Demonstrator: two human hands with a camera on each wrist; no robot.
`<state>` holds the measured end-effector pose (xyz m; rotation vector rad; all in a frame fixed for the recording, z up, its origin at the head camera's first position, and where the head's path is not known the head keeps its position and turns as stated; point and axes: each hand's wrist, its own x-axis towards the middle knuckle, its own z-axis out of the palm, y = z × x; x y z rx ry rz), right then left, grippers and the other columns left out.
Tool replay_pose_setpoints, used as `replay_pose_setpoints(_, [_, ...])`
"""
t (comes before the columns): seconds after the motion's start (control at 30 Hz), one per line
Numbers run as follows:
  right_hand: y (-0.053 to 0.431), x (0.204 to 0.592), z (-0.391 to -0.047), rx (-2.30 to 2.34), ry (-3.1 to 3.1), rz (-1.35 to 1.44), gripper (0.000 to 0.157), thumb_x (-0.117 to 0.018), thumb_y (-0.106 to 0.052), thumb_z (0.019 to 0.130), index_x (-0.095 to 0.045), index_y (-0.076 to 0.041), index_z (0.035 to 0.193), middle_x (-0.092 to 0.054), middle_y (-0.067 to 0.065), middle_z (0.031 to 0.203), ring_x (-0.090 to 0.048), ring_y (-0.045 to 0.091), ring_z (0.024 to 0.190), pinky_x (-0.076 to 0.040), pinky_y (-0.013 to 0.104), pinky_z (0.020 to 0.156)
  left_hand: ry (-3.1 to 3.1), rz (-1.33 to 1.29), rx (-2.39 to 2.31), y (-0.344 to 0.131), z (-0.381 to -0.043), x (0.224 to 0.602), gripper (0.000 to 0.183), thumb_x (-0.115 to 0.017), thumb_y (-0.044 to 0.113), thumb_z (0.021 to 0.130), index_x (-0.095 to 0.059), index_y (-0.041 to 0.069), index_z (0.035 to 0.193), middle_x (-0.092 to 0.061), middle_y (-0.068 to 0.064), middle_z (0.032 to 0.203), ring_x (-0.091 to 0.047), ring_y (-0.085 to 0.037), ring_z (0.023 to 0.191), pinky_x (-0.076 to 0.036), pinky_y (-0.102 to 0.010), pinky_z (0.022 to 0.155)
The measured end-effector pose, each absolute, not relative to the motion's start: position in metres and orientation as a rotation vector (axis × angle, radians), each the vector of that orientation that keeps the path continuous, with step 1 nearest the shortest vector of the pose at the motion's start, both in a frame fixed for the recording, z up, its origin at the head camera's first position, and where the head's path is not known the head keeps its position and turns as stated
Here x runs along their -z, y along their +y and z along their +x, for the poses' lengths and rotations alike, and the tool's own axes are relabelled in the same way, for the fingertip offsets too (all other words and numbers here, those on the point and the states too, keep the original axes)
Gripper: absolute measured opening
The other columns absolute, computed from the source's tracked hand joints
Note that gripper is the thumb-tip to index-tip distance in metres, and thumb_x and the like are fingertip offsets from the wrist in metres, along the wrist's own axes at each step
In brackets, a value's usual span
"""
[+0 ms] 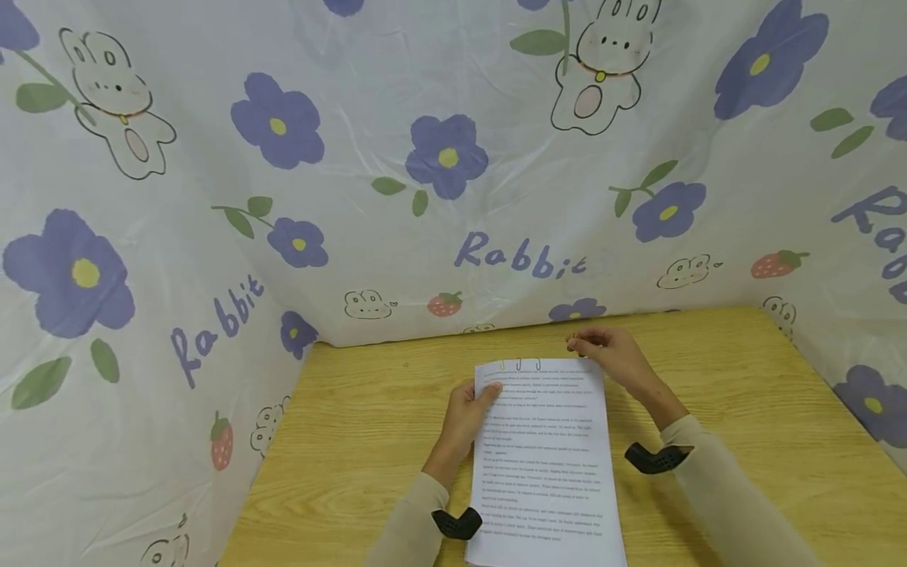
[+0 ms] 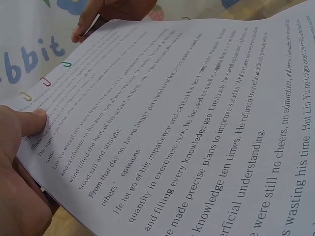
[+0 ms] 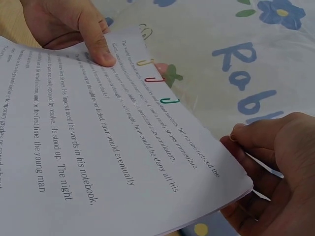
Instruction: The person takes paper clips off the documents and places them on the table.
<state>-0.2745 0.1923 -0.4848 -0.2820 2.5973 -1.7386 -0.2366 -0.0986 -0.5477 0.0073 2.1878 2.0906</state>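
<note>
A stack of printed paper sheets (image 1: 542, 465) is held up over the table, its text facing the head camera. My left hand (image 1: 464, 417) grips the left edge near the top, thumb on the front page and fingers behind. Along the top edge sit a yellow paper clip (image 3: 145, 62), a red paper clip (image 3: 154, 79) and a green paper clip (image 3: 170, 101). At the top right corner, my right hand (image 1: 623, 362) pinches a small yellowish paper clip (image 3: 233, 138) between thumb and index finger, mostly hidden by the fingertips. Its other fingers reach behind the corner.
The wooden table (image 1: 354, 472) spreads beneath the paper and both forearms. A white cloth (image 1: 354, 260) printed with purple flowers and rabbits hangs behind the table and along both sides. Each wrist wears a black camera mount, such as the right mount (image 1: 655, 458).
</note>
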Motion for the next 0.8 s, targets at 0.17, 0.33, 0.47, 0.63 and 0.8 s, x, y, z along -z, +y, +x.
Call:
replay_pose_setpoints(0.17, [0.195, 0.48, -0.274, 1.73, 2.611, -0.276, 0.038, -0.061, -0.034, 0.11, -0.072, -0.004, 0.13, -0.074, 0.016, 0.128, -0.067, 0.032, 0.118, -0.056, 0.033, 0.096, 2.186, -0.009, -2.093, -0.099, -0.235, 0.545, 0.033, -0.069, 0.033, 0.106, -0.074, 0.003, 0.12, -0.081, -0.009, 0.091, -0.076, -0.015, 0.069, -0.061, -0.027, 0.06])
replay_pose_setpoints(0.33, [0.199, 0.476, -0.274, 1.698, 2.632, -0.274, 0.04, -0.06, -0.037, 0.111, -0.071, -0.006, 0.133, -0.072, 0.016, 0.128, -0.066, 0.027, 0.112, -0.057, 0.036, 0.096, 2.183, -0.024, -2.085, -0.1, -0.235, 0.544, 0.033, -0.069, 0.033, 0.106, -0.074, 0.004, 0.119, -0.081, -0.009, 0.091, -0.076, -0.015, 0.069, -0.061, -0.026, 0.06])
replay_pose_setpoints(0.47, [0.206, 0.476, -0.273, 1.701, 2.648, -0.333, 0.036, -0.06, -0.032, 0.111, -0.069, -0.005, 0.133, -0.072, 0.018, 0.127, -0.067, 0.018, 0.104, -0.057, 0.026, 0.089, 2.186, -0.017, -2.081, -0.1, -0.235, 0.545, 0.034, -0.068, 0.034, 0.106, -0.074, 0.004, 0.12, -0.081, -0.01, 0.092, -0.077, -0.015, 0.07, -0.062, -0.026, 0.061])
replay_pose_setpoints(0.63, [0.214, 0.475, -0.273, 1.757, 2.643, -0.416, 0.028, -0.061, -0.022, 0.11, -0.067, -0.002, 0.131, -0.072, 0.023, 0.121, -0.069, 0.015, 0.094, -0.058, 0.023, 0.079, 2.198, 0.004, -2.074, -0.101, -0.233, 0.546, 0.036, -0.069, 0.037, 0.105, -0.075, 0.005, 0.121, -0.081, -0.011, 0.095, -0.077, -0.016, 0.072, -0.062, -0.026, 0.062])
replay_pose_setpoints(0.8, [0.222, 0.474, -0.274, 1.725, 2.691, -0.372, 0.034, -0.058, -0.029, 0.112, -0.066, -0.004, 0.134, -0.073, 0.022, 0.121, -0.069, 0.017, 0.094, -0.058, 0.025, 0.076, 2.203, -0.007, -2.074, -0.101, -0.233, 0.545, 0.035, -0.069, 0.037, 0.105, -0.075, 0.006, 0.121, -0.081, -0.01, 0.094, -0.077, -0.016, 0.071, -0.062, -0.027, 0.061])
